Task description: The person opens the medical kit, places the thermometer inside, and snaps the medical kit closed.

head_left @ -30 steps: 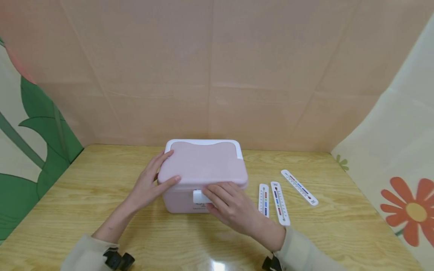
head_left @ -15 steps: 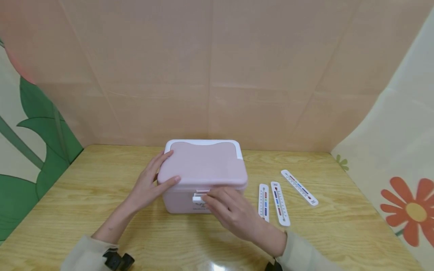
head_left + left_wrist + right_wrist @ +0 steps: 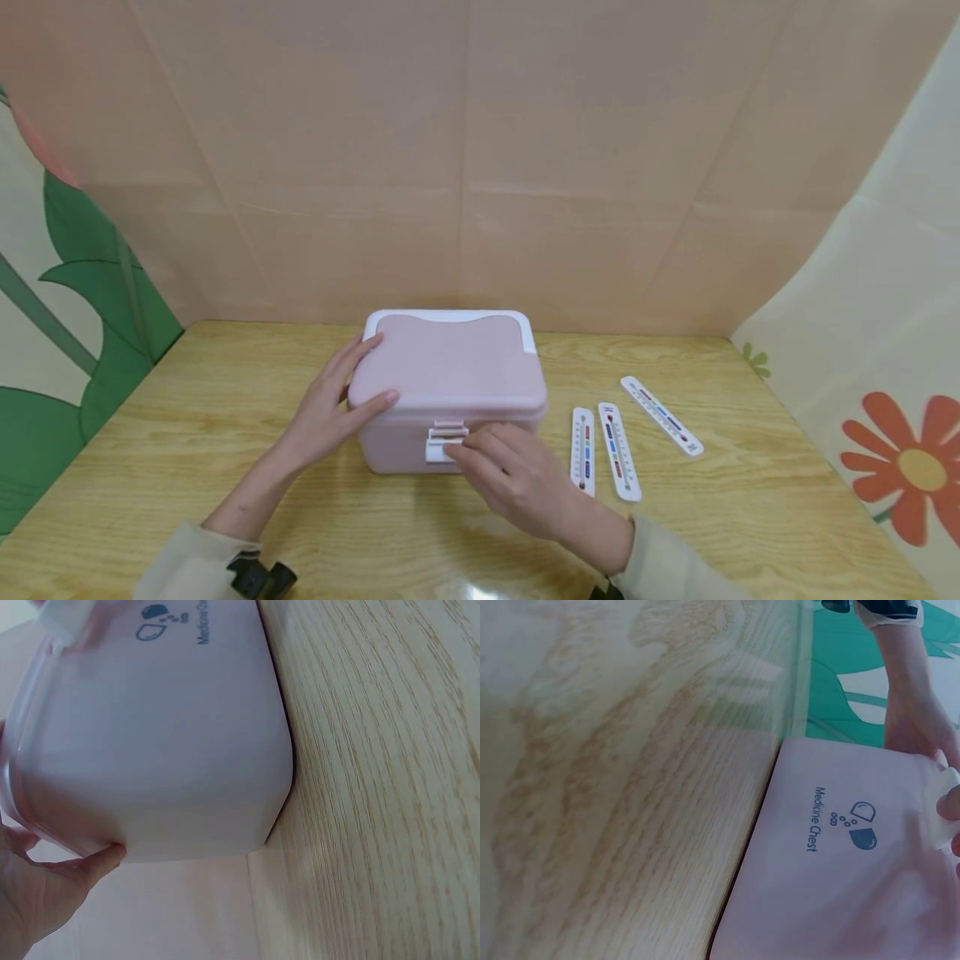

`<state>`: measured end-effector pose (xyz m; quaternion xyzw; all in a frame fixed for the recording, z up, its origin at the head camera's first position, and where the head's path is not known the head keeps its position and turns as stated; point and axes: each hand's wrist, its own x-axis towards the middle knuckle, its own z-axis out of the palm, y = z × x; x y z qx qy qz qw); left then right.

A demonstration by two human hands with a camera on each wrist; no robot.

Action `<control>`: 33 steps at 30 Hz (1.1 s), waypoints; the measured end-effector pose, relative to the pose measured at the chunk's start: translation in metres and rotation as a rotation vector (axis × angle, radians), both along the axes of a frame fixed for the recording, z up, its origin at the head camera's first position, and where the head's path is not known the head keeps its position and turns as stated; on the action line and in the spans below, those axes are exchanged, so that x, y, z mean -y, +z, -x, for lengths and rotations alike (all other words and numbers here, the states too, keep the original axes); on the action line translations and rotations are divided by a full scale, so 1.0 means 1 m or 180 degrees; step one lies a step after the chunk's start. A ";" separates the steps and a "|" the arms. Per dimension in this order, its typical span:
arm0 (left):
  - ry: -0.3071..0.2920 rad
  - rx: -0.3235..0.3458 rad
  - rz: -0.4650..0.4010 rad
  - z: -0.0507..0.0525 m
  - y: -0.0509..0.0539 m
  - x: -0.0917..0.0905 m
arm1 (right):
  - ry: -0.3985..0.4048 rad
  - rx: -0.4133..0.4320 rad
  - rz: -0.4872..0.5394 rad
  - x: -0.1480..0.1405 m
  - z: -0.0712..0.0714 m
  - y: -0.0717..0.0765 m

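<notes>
A pink medicine box (image 3: 450, 367) with a white-edged lid stands on the table, its lid down. "Medicine Chest" is printed on its front in the right wrist view. My left hand (image 3: 330, 408) lies spread over the lid's left side, thumb and a fingertip on top; in the left wrist view a fingertip (image 3: 112, 853) presses the box wall below the rim. At the front, my right hand (image 3: 517, 479) holds the white latch (image 3: 442, 451) with curled fingers. The latch flap hangs down, away from the lid's edge. Its right end is hidden behind my fingers.
Three white strip thermometers lie right of the box: a near one (image 3: 582, 450), a middle one (image 3: 619, 450) and a slanted one (image 3: 662, 415). The wooden table (image 3: 360, 533) ends at a pinkish backdrop (image 3: 465, 167), with patterned cloths at both sides.
The latch flap has swung outward and down from the lid's edge, with my right hand moving slightly down along with it. My left hand, the box and the thermometers stay in place.
</notes>
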<state>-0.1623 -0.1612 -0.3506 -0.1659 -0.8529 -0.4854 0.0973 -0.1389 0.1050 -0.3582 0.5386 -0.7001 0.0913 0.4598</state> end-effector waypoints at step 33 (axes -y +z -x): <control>0.0008 0.0003 -0.0015 0.000 0.000 0.000 | -0.0006 0.0372 -0.0239 0.000 -0.001 -0.013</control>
